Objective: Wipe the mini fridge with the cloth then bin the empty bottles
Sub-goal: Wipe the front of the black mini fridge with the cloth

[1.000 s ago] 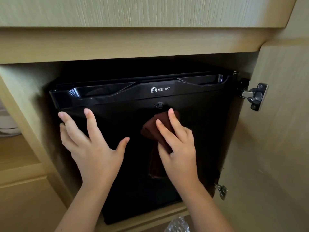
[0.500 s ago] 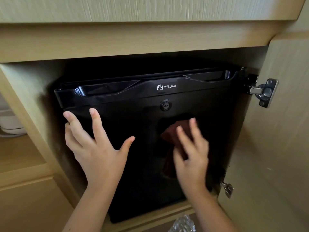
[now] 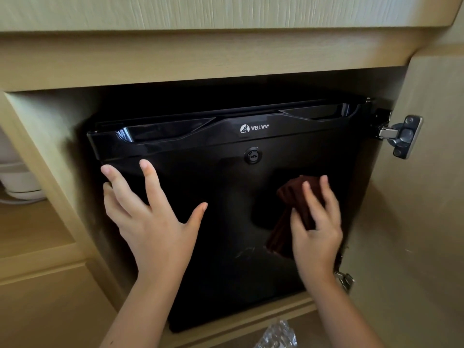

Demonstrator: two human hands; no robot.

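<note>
Where the dark brown cloth (image 3: pixel 292 194) meets the black door of the mini fridge (image 3: pixel 226 247), right of centre and below the round lock (image 3: pixel 253 155), the right hand (image 3: pixel 317 234) holds it against the door. Its fingers lie over the folds, the thumb pinches them, and a tail hangs down. The left hand (image 3: pixel 153 222) lies flat on the door's left side, fingers spread wide, holding nothing. The fridge sits inside a pale wood cabinet (image 3: pixel 200 59), with a metal hinge (image 3: pixel 401 135) on the right. What looks like a crumpled clear bottle (image 3: pixel 277 335) shows at the bottom edge.
</note>
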